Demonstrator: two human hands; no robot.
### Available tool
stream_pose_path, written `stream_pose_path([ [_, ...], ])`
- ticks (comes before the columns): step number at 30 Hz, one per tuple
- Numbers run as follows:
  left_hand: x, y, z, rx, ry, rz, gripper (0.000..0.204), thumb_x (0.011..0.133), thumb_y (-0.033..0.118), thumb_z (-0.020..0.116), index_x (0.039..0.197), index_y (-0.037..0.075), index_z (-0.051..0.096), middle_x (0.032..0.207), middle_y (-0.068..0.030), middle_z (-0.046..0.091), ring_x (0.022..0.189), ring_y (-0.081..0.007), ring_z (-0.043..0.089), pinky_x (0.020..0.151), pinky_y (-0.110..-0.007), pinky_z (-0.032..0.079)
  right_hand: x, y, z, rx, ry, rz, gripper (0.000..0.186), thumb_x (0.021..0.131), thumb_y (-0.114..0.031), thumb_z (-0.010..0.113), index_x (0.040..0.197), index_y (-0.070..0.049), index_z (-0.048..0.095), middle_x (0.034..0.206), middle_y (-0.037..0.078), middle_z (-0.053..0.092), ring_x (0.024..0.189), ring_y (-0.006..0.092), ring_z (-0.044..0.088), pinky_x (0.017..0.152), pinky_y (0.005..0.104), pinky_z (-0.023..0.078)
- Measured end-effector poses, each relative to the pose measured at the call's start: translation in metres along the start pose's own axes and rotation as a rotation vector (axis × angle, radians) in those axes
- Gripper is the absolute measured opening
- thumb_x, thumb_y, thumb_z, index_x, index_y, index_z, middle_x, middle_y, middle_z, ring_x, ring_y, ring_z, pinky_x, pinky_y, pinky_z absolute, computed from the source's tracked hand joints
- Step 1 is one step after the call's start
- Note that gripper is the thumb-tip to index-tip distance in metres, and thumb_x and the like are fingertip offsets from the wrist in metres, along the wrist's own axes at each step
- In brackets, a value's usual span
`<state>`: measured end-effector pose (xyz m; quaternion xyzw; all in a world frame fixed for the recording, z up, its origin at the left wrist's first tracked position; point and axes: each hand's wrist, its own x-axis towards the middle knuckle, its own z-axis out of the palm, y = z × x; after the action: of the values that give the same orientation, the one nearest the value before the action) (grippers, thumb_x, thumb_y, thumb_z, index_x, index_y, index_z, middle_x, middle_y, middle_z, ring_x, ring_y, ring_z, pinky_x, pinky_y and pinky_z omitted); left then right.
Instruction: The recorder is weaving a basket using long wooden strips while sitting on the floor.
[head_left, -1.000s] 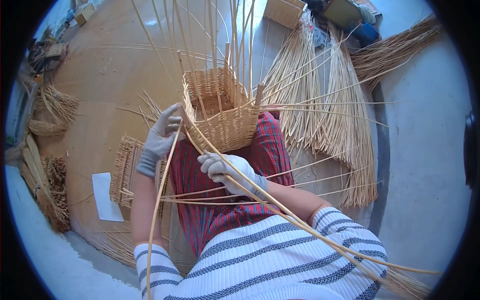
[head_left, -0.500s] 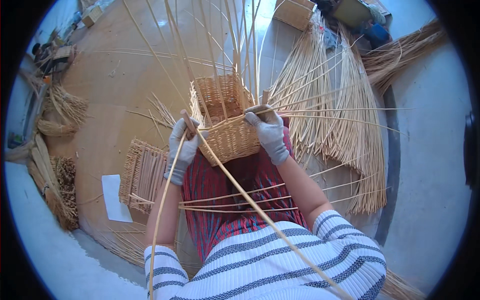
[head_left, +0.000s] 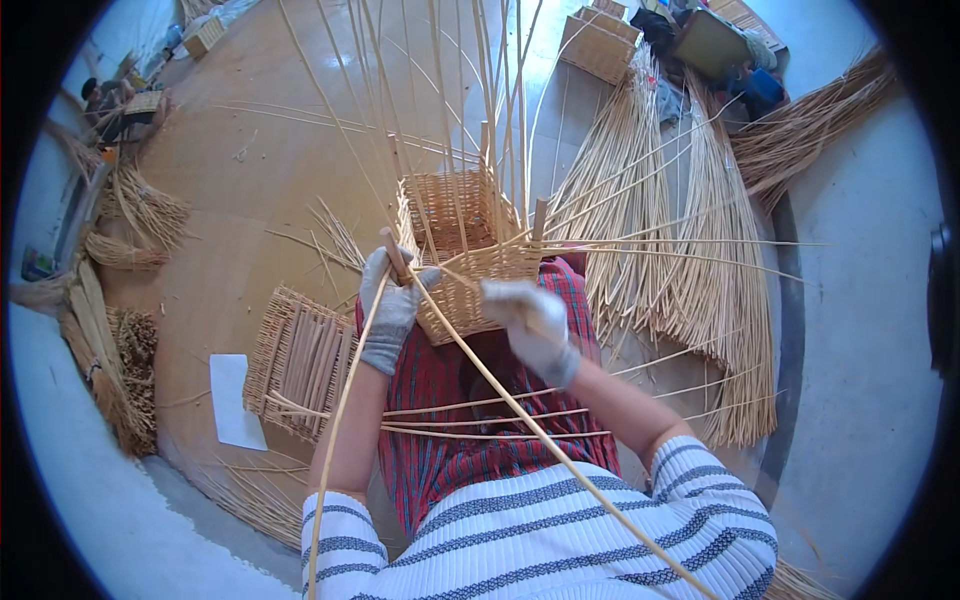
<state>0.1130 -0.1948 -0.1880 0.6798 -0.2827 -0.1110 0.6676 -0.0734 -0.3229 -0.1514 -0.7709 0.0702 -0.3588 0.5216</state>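
A square wicker basket (head_left: pixel 500 266) rests on my lap, its open top facing up and away. Long thin upright strands (head_left: pixel 440 110) rise from it, with thicker wooden posts at its corners. My left hand (head_left: pixel 392 305), in a pale glove, is closed round the near left corner post (head_left: pixel 394 254), where two long strands (head_left: pixel 480 370) cross and run down toward me. Also gloved, my right hand (head_left: pixel 535 325) is blurred in front of the basket's near wall. A short strand (head_left: pixel 462 280) runs from the left corner to its fingers, which look closed on it.
A woven panel with sticks on it (head_left: pixel 300 350) and white paper (head_left: pixel 235 402) lie left on the floor. Large bundles of strands (head_left: pixel 640 200) fan out at right. Another basket (head_left: pixel 600 45) stands at the back. A person (head_left: pixel 115 105) sits far left.
My right hand has left the near right corner post and moved down toward me, in front of the near wall. My left hand stays at its corner. The whole view has shifted slightly.
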Motion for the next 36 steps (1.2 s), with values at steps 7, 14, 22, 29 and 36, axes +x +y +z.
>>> stream_pose_path([
  [7,0.005,-0.013,0.016,0.215,0.224,0.174,0.036,0.068,0.009,0.091,0.084,0.007,0.058,0.088,-0.001,0.046,0.077,-0.0126,0.048,0.07,-0.029,0.045,0.174,-0.012,0.05,-0.52,-0.084,-0.199,0.039,0.09,-0.018,0.064,0.129,-0.017,0.059,0.106,0.016,0.067,0.086,0.0396,0.068,0.073,0.0412,0.056],
  [14,0.002,-0.038,0.004,-0.071,0.171,0.004,0.035,0.077,0.005,0.084,0.099,0.01,0.057,0.096,0.0023,0.048,0.083,-0.0102,0.05,0.073,-0.028,0.046,0.155,-0.014,0.058,-0.448,-0.033,0.133,0.074,0.086,-0.014,0.069,0.152,-0.013,0.034,0.101,0.015,0.067,0.079,0.0248,0.07,0.065,0.0388,0.056],
  [22,-0.024,0.02,0.046,-0.212,0.425,0.011,0.03,0.092,0.002,0.067,0.117,0.005,0.051,0.114,-0.0064,0.055,0.102,-0.0152,0.055,0.093,-0.031,0.046,0.045,0.038,-0.039,0.467,0.293,0.454,0.007,0.097,-0.006,0.062,0.104,-0.008,0.062,0.097,0.006,0.071,0.083,0.0132,0.068,0.065,0.0254,0.055],
  [29,0.006,0.023,0.079,0.467,0.113,0.381,0.007,0.097,0.007,0.06,0.097,0.001,0.058,0.087,-0.006,0.063,0.079,-0.0185,0.066,0.074,-0.034,0.054,0.027,0.034,-0.064,0.651,0.492,0.441,0.01,0.095,-0.003,0.063,0.102,-0.009,0.059,0.099,0.009,0.071,0.085,0.0161,0.069,0.062,0.0262,0.057],
  [36,0.014,0.05,0.094,0.097,-0.101,-0.396,0.021,0.1,0.021,0.061,0.086,0.005,0.058,0.064,0.0016,0.049,0.046,-0.0077,0.043,0.043,-0.028,0.038,0.161,-0.004,-0.016,-0.504,0.212,-0.328,0.04,0.087,0.003,0.061,0.125,-0.008,0.056,0.128,0.011,0.06,0.095,0.0243,0.069,0.075,0.0361,0.058],
])
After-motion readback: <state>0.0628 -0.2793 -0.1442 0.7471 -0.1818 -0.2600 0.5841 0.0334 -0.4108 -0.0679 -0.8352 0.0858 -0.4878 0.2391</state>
